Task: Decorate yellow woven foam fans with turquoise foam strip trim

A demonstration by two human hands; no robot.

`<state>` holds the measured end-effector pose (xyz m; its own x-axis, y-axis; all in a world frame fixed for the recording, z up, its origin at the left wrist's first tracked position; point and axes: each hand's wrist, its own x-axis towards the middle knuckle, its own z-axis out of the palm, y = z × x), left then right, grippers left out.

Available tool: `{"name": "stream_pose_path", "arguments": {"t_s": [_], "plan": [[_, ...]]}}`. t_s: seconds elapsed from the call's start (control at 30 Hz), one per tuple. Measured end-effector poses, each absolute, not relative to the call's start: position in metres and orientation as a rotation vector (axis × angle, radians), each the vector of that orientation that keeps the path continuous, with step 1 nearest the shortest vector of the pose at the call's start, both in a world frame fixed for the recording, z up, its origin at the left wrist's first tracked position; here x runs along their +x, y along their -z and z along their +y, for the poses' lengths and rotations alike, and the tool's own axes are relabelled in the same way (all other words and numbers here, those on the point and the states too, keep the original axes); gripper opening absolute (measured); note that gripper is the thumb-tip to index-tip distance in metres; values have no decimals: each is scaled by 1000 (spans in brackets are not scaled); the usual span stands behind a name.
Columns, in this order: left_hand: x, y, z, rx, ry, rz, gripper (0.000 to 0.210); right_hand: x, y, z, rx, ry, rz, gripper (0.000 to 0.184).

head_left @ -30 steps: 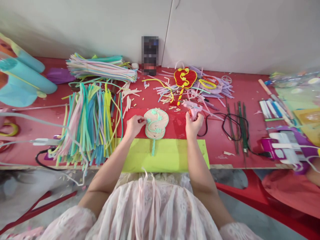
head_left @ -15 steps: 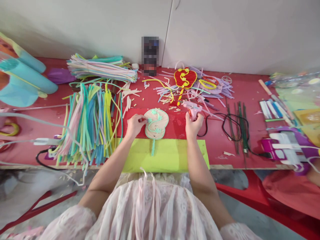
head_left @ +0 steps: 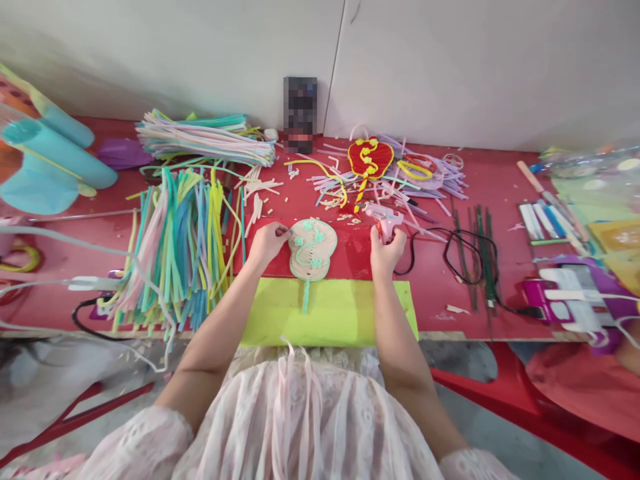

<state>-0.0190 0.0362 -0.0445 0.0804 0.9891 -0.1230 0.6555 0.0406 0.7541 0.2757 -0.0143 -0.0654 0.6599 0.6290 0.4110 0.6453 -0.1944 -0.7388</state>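
A cream fan-shaped craft piece (head_left: 326, 250) made of pipe cleaners, with mint-green flowers, a curling stem and a short green handle, lies flat in front of me. Just off its left edge is my left hand (head_left: 270, 243), thumb and fingertips pinched together; whatever may be between them is too small to make out. To the right of the piece, my right hand (head_left: 387, 253) is wrapped round the handle of a pink hot glue gun (head_left: 384, 213), whose nozzle points left. Under the piece are a red sheet (head_left: 353, 250) and a yellow-green sheet (head_left: 350, 310).
Pipe cleaners lie in a bundle (head_left: 187, 240) at left and another (head_left: 205, 139) behind. A red-and-yellow fan (head_left: 371, 159) rests on purple stems at the back. A black cable (head_left: 450, 248) runs right to a power strip (head_left: 575, 293). A phone-like dark object (head_left: 300, 115) leans on the wall.
My left hand has drawn back a little to the left, from the flower on the cream piece to just outside its edge. My right hand keeps its hold on the glue gun.
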Motion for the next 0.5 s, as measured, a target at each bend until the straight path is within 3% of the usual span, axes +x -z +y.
{"name": "stream_pose_path", "arguments": {"t_s": [0.3, 0.5], "plan": [[-19, 27, 6, 1813, -740, 1698, 17, 274, 62, -14, -1875, -1, -997, 40], [-29, 12, -12, 2229, -794, 1305, 27, 276, 66, -15, -1895, -7, -1002, 44]]}}
